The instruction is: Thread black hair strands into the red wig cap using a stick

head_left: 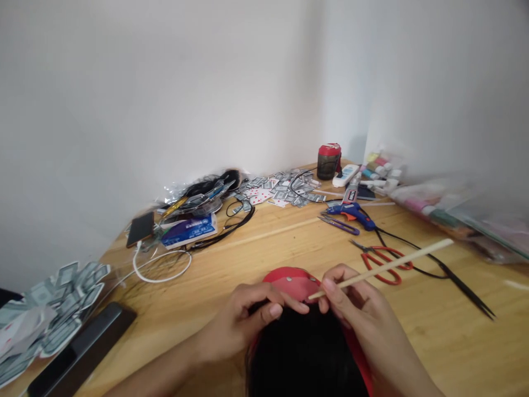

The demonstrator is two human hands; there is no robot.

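Note:
In front of me is a rounded red form [291, 278], its top showing and its near side covered by long black hair [306, 353]. Small silvery pin heads dot the red surface. My left hand [252, 314] is closed at the upper edge of the hair, its index finger lying along where hair meets red. Between thumb and fingers of my right hand [357, 303] is a pale wooden chopstick [397, 266]. It slants down leftward, its thin tip at the edge of the hair near my left index fingertip. Fingers of both hands are partly hidden behind the form.
Orange-handled scissors [382, 264], purple thread snips [339, 225], a blue glue gun [351, 214] and black tweezers [471, 292] lie to the right. Playing cards [276, 187] are scattered at the back. A phone [140, 229], blue box [190, 230] and white cable [163, 281] occupy the left.

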